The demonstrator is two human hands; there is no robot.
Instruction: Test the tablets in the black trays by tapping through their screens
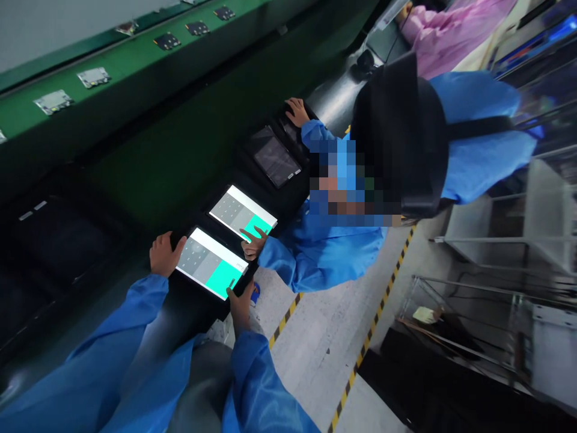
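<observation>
Fingers (pixel 174 245) of the left hand (pixel 166 257) and right hand (pixel 240 308) spread around a black-framed tablet (pixel 211 263).

Over on the far side, a co-worker in a blue smock (pixel 478 144) and black hood (pixel 396 132) is leaning in over a lit tablet (pixel 242 211), with a dark tablet (pixel 276 157) lying just beyond on the black conveyor (pixel 58 240). Circuit boards (pixel 94 77) are sitting in a spaced line along the green conveyor rail (pixel 135 78), running up toward dark boards (pixel 166 41). Yellow-and-black hazard tape (pixel 374 337) is striping the speckled floor (pixel 315 361), wire racks (pixel 455 319) are standing beside it, and a person in pink (pixel 455 36) is working at the top of the view.
</observation>
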